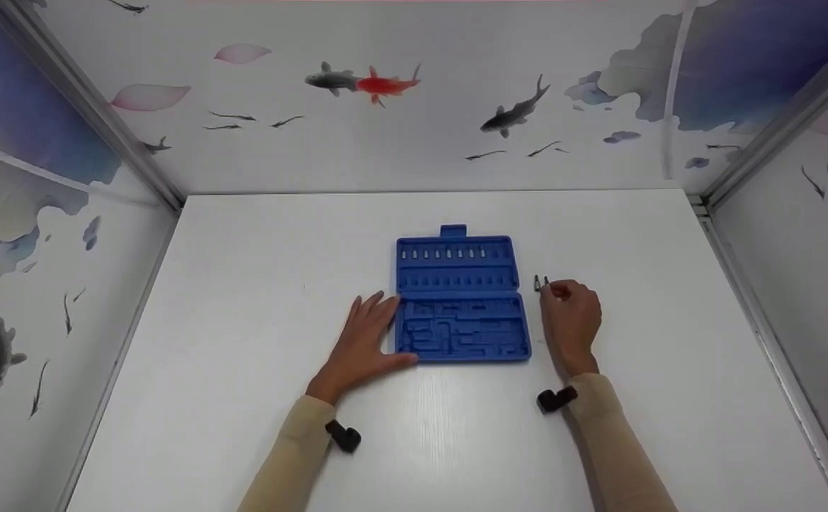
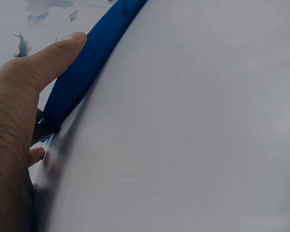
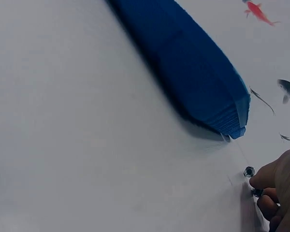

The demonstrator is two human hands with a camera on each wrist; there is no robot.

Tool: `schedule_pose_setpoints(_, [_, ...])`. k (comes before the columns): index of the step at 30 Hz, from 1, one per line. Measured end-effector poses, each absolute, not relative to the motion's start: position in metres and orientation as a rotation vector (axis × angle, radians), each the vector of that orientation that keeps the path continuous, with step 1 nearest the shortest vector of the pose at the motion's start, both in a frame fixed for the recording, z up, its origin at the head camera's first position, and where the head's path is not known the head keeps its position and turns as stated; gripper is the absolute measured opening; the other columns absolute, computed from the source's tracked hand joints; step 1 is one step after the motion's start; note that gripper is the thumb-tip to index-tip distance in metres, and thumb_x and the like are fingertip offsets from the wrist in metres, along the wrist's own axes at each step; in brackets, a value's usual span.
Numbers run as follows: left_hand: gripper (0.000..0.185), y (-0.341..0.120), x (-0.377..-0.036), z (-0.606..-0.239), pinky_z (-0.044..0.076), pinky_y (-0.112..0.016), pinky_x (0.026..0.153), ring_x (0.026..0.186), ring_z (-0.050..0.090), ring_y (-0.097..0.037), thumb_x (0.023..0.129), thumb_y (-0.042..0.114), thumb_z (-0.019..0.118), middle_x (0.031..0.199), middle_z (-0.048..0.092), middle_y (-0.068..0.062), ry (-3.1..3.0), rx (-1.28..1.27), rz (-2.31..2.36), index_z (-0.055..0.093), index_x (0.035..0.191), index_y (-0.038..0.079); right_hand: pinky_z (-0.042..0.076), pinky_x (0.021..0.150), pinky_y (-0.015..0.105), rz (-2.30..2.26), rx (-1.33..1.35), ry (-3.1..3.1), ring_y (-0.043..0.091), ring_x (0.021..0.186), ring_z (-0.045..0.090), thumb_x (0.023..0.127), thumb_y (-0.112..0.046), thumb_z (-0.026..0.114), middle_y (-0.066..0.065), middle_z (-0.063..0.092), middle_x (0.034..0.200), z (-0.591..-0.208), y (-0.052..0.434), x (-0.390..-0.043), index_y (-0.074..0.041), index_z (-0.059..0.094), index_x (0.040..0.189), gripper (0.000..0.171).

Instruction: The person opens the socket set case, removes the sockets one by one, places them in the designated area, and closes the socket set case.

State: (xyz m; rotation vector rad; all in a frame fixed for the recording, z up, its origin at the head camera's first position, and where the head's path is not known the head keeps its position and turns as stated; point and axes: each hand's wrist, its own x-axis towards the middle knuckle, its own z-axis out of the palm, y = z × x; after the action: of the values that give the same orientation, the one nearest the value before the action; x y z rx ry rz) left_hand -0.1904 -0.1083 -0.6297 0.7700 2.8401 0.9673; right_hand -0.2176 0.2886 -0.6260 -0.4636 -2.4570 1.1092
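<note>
An open blue plastic tool case (image 1: 461, 299) lies flat in the middle of the white table (image 1: 243, 284), with a row of small bits in its far half. My left hand (image 1: 370, 334) rests open on the table against the case's left side, and its thumb (image 2: 48, 58) lies along the blue edge (image 2: 87, 63). My right hand (image 1: 570, 313) sits just right of the case with its fingers curled. Its fingertips (image 3: 266, 179) pinch a small dark metal bit (image 3: 257, 192). A second small socket (image 3: 249, 171) stands loose beside it, near the case's corner (image 3: 232, 121).
Walls with painted fish close the table in at the back (image 1: 414, 107), the left (image 1: 30, 284) and the right (image 1: 812, 249). A small black camera sits on each wrist (image 1: 343, 435) (image 1: 555, 399). White tabletop stretches all round the case.
</note>
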Motion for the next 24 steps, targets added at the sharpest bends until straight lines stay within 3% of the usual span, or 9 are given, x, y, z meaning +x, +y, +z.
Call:
schedule_pose_setpoints(10, [0.120,-0.107,-0.191,-0.628,-0.002,-0.048,0.139,0.169,0.019,-0.029,0.086,0.081,0.074,0.178,0.037,-0.007,2.835,0.756,0.975,0.031,0.175,0.013,0.049,0.084,0.046,1.148,-0.327,-2.411,0.037,0.094,0.064,0.100,-0.011,0.078,0.025,0.075,0.101,-0.608,0.289,-0.221,0.008,0.080,0.112,0.022])
schedule_pose_setpoints(24, [0.120,-0.108,-0.191,-0.632,-0.002,-0.048,0.138,0.170,0.017,-0.026,0.087,0.082,0.073,0.179,0.036,-0.005,2.841,0.759,0.970,0.030,0.176,0.013,0.050,0.092,0.049,1.172,0.127,-2.689,0.038,0.103,0.062,0.100,-0.010,0.077,0.022,0.075,0.110,-0.590,0.264,-0.266,0.005,0.079,0.118,0.023])
